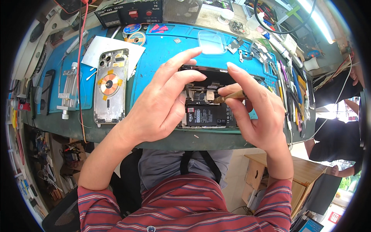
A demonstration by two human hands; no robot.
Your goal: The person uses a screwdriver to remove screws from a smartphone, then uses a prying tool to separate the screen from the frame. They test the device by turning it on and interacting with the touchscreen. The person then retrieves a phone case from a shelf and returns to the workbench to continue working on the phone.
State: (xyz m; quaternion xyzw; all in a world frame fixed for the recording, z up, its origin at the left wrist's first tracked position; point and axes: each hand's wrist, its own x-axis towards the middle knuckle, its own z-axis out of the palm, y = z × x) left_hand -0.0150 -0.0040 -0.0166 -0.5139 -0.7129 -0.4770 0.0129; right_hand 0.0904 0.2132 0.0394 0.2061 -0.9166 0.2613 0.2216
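Observation:
An opened phone (207, 114) lies on the blue mat (162, 46), with a black battery, inner boards and a small silver plate showing, and its dark screen (212, 77) raised along the far side. My left hand (158, 108) is at the phone's left, fingers curled over the screen's upper left, gripping it. My right hand (262, 116) is closed on a brown pen-like tool (234, 96), whose tip is at the inner parts beside the silver plate. To the left, a silver phone housing (111, 104) with a copper coil lies beside a white paper (100, 48).
Pens and tools (290, 89) line the right. A clear dish (211, 42), solder spools (136, 38) and a black power unit (127, 13) stand at the back. A clamp fixture (69, 89) sits far left; a wooden cabinet (261, 178) is below right. People (332, 139) are at the right edge.

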